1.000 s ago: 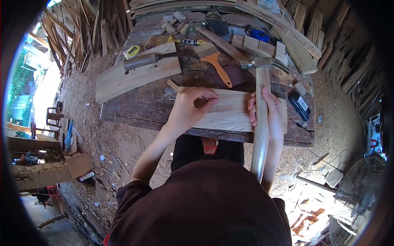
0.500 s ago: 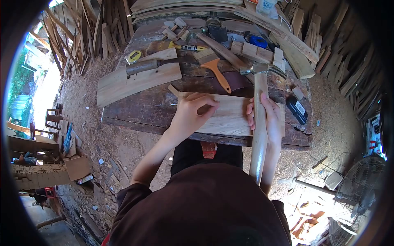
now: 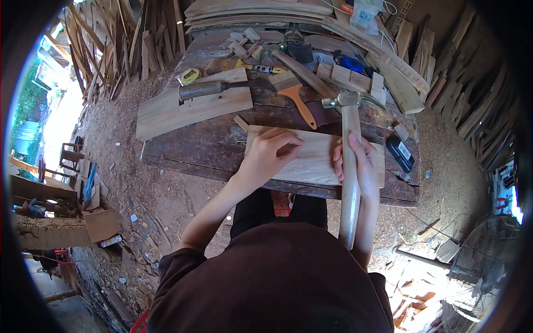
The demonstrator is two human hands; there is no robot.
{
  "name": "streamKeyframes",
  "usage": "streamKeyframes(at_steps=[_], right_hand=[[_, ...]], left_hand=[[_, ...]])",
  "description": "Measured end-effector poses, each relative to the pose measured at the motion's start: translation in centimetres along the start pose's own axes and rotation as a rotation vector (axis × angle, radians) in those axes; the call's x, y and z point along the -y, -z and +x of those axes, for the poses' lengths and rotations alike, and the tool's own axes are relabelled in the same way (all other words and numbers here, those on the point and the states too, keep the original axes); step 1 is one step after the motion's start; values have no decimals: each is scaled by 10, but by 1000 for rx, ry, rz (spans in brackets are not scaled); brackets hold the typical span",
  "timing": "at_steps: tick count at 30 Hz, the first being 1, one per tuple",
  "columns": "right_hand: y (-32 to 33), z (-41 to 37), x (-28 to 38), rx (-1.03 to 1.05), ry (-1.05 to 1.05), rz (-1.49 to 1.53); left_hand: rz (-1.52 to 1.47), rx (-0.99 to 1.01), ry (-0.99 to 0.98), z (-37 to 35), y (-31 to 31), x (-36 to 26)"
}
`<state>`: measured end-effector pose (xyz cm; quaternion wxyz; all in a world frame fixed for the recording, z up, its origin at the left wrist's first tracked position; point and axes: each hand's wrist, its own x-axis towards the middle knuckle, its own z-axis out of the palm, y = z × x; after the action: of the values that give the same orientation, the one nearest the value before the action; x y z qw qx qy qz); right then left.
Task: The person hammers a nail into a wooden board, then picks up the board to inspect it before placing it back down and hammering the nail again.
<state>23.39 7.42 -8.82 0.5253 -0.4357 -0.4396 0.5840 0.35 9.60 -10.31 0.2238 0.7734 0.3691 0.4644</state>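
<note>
Pale wood board lies flat on worktop. Left grip over board's left part: thumb and forefinger together, contents cannot tell. Right grip over board's right part: clamped around hammer, mid-handle, probably for balance.

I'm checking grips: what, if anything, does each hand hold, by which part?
The right hand holds the hammer by its handle, below the head. The left hand: cannot be told.

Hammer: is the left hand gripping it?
No, the right hand grips the hammer by its handle; the left hand is apart from it.
</note>
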Motion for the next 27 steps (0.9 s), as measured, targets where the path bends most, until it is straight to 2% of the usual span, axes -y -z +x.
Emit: streamKeyframes(at_steps=[8,14,16,18,19,22,25,27], right_hand=[[-16,-32,20,13,-17,-184],[-29,-71,37,-36,129,-522],[-31,-73,35,-25,117,-543],[-33,-72,34,54,-15,-637],[-34,-70,32,95,29,-672],[-40,-70,36,74,62,-677],[-40,-70,34,63,73,-625],[-35,-66,31,92,36,-668]], left_hand=[[-72,-2,60,-1,1,0],[-65,30,131,1,5,-5],[-63,22,122,1,4,-5],[-72,-1,131,0,3,-6],[-71,-5,132,0,2,-5],[-92,-20,124,-1,3,-2],[-49,15,25,0,3,-2],[-61,0,152,-1,2,-5]])
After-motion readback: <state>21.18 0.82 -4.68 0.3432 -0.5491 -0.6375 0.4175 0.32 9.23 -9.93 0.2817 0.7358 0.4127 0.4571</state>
